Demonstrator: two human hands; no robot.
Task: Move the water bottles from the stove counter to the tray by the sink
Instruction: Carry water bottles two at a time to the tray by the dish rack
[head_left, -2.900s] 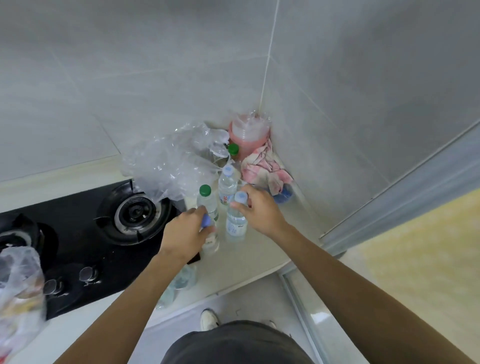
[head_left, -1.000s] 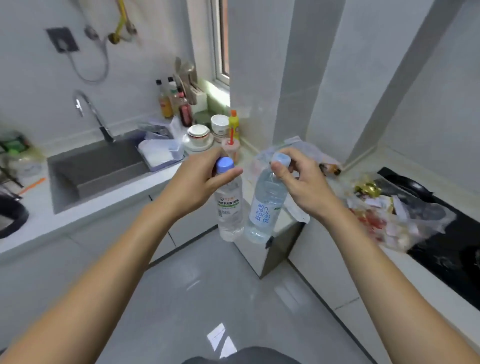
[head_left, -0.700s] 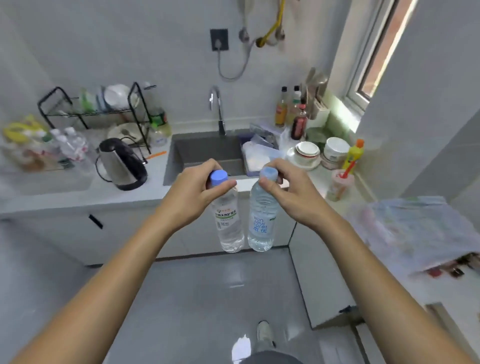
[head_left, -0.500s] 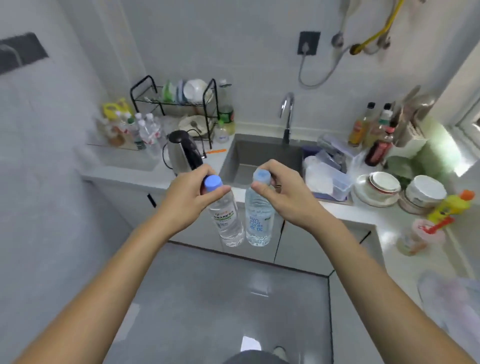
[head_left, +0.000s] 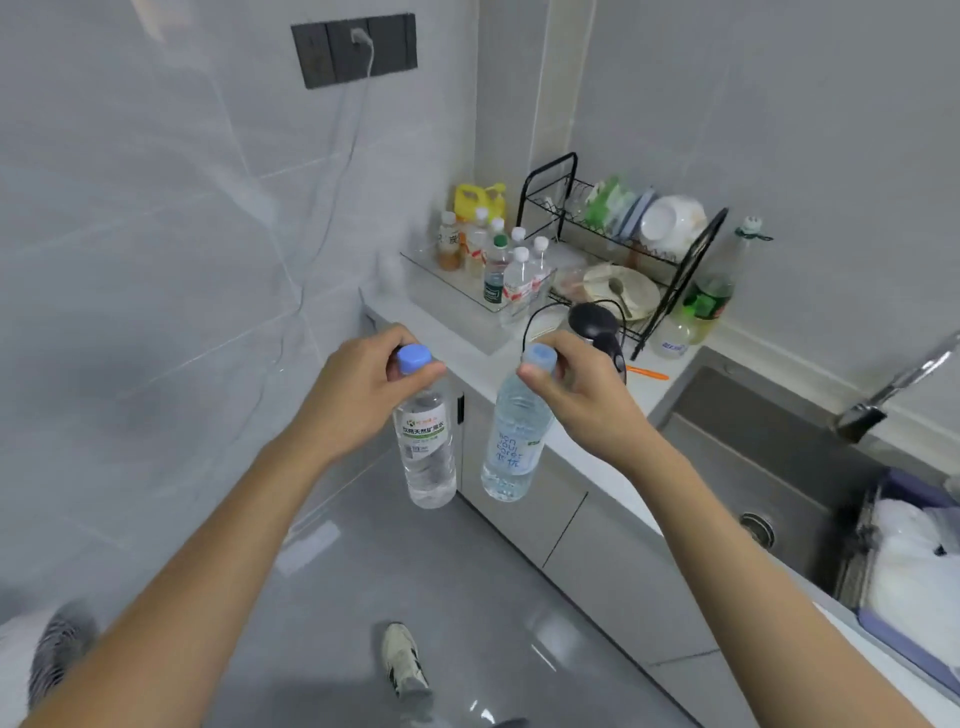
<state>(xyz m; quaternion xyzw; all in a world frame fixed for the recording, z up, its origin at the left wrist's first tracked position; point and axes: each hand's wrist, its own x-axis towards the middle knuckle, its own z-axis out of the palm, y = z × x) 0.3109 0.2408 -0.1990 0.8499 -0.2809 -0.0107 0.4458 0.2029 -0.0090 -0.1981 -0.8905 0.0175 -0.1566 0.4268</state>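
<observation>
My left hand (head_left: 361, 387) grips a clear water bottle (head_left: 427, 451) by its blue-capped neck; the bottle hangs upright over the floor. My right hand (head_left: 576, 392) holds a second water bottle (head_left: 511, 451) with a pale blue cap the same way, slightly tilted, in front of the cabinet doors. Ahead, on the counter's far left end, a clear tray (head_left: 457, 275) holds several bottles with white and green caps. Both held bottles are short of the counter edge and below the tray.
A black dish rack (head_left: 623, 244) with plates stands right of the tray, a black kettle (head_left: 597, 332) in front of it, a green bottle (head_left: 709, 296) beside it. The sink (head_left: 769, 457) and tap (head_left: 893, 389) lie to the right. White counter edge (head_left: 467, 343) runs diagonally.
I have turned from the stove corner to the sink counter, carrying both bottles; the tray end of the counter now lies straight ahead and nearer. The grips have not changed.
</observation>
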